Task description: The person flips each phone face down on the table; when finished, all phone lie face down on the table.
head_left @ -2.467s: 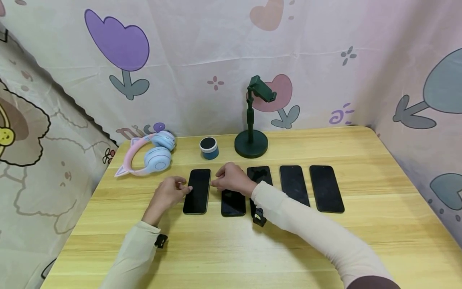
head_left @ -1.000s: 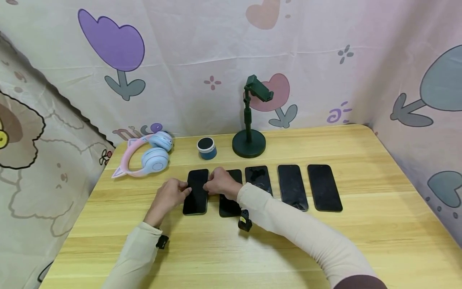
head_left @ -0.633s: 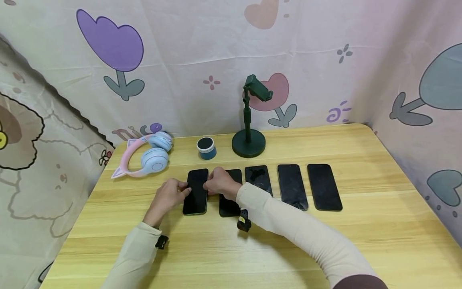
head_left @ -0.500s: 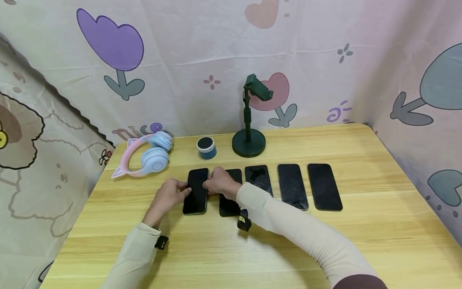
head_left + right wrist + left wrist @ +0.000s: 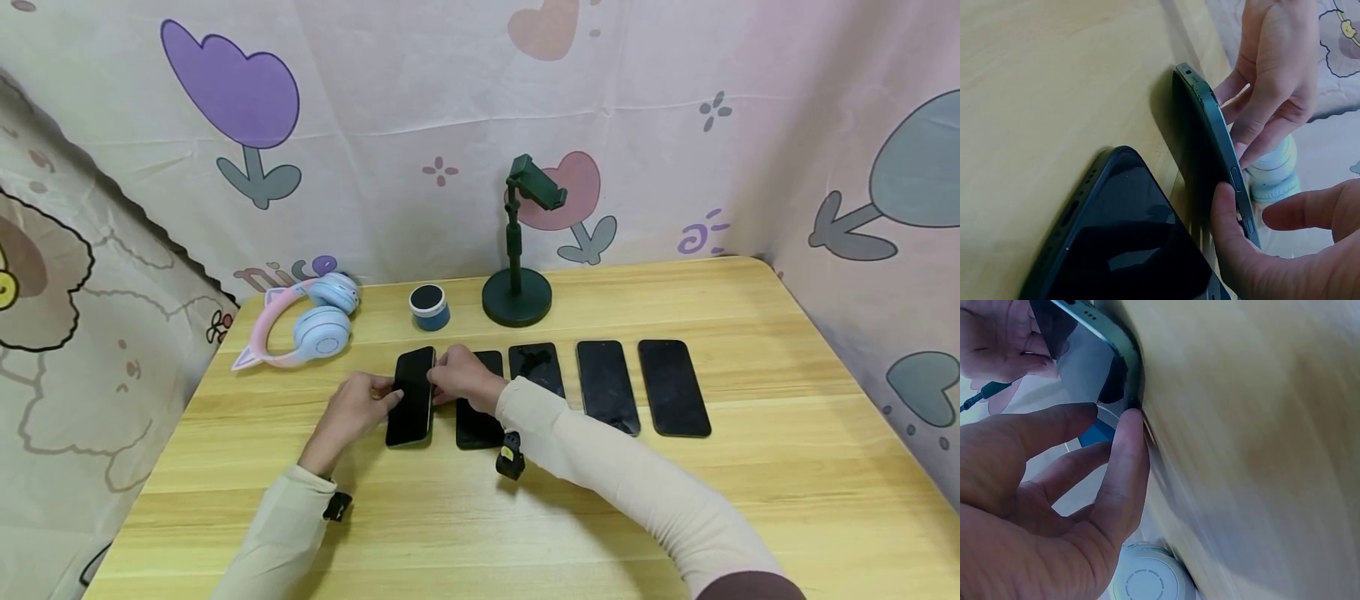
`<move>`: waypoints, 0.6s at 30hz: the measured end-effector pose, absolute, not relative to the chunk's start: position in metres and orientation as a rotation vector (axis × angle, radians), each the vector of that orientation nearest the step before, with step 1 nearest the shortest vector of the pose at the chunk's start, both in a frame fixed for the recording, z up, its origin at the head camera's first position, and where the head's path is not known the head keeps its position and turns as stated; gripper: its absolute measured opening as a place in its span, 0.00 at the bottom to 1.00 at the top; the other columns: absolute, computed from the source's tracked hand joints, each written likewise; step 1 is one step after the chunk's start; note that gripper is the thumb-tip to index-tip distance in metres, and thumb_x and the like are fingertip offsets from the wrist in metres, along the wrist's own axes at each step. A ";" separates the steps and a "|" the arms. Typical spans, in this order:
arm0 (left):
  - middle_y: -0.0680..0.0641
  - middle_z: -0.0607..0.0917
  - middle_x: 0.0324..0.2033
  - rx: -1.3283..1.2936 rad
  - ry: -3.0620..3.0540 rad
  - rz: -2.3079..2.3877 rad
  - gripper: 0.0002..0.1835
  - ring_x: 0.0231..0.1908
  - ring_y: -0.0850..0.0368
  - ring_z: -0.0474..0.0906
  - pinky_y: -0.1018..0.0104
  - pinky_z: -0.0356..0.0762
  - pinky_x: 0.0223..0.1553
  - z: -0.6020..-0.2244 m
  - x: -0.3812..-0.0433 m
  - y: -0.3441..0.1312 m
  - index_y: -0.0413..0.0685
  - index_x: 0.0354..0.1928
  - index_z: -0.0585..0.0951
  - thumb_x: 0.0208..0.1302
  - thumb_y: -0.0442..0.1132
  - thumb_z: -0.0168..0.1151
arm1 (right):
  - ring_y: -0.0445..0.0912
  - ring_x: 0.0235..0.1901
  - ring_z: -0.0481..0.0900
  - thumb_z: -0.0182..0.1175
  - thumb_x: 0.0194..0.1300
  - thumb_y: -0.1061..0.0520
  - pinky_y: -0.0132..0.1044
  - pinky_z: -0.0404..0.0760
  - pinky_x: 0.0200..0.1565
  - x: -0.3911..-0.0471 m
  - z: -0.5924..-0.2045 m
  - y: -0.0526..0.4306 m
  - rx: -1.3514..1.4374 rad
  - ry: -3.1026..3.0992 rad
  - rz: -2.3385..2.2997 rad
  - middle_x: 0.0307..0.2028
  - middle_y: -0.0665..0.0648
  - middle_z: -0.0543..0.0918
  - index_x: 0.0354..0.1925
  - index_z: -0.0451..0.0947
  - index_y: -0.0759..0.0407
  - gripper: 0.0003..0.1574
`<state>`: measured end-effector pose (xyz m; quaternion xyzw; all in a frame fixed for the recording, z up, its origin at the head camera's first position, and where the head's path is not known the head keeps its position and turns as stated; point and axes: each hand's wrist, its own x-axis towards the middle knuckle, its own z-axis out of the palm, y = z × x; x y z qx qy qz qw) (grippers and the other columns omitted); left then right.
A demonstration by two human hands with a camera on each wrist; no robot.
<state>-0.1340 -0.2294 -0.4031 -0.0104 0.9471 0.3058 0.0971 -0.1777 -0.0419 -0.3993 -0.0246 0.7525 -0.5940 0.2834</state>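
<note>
A dark-screened smartphone (image 5: 414, 398) stands tilted at the left end of a row of phones, its right edge raised off the table. My left hand (image 5: 351, 417) holds its left edge, thumb over the screen side. On the opposite edge, my right hand (image 5: 461, 373) pinches it near the side buttons. The right wrist view shows the phone's green side (image 5: 1219, 128) with a shadowed gap beneath. Close on the right, a second phone (image 5: 478, 425) lies flat, partly covered by my right hand and forearm.
Further right lie a cracked-looking phone (image 5: 537, 367) and two others, including the end phone (image 5: 675, 388). Behind stand a dark green phone stand (image 5: 517, 298) and a small blue round speaker-like object (image 5: 430, 308). Cat-ear headphones (image 5: 321, 332) rest at back left.
The right hand has come left onto the phone's right edge. The phone, flat before, now has that edge lifted and leans toward the left hand.
</note>
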 end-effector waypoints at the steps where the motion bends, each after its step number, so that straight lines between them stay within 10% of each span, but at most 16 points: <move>1: 0.42 0.89 0.39 -0.029 2.805 0.907 0.19 0.25 0.60 0.82 0.60 0.76 0.33 -0.403 -0.134 -0.229 0.34 0.58 0.82 0.71 0.38 0.63 | 0.48 0.26 0.83 0.53 0.71 0.68 0.42 0.87 0.40 -0.178 -0.400 -0.041 -0.061 2.002 -1.600 0.28 0.59 0.79 0.15 0.67 0.59 0.25; 18: 0.35 0.84 0.55 0.023 2.792 0.946 0.19 0.55 0.39 0.81 0.44 0.79 0.51 -0.397 -0.131 -0.219 0.38 0.58 0.83 0.74 0.44 0.60 | 0.46 0.25 0.80 0.49 0.71 0.71 0.39 0.87 0.37 -0.180 -0.395 -0.036 -0.009 1.790 -1.742 0.28 0.61 0.79 0.36 0.80 0.75 0.12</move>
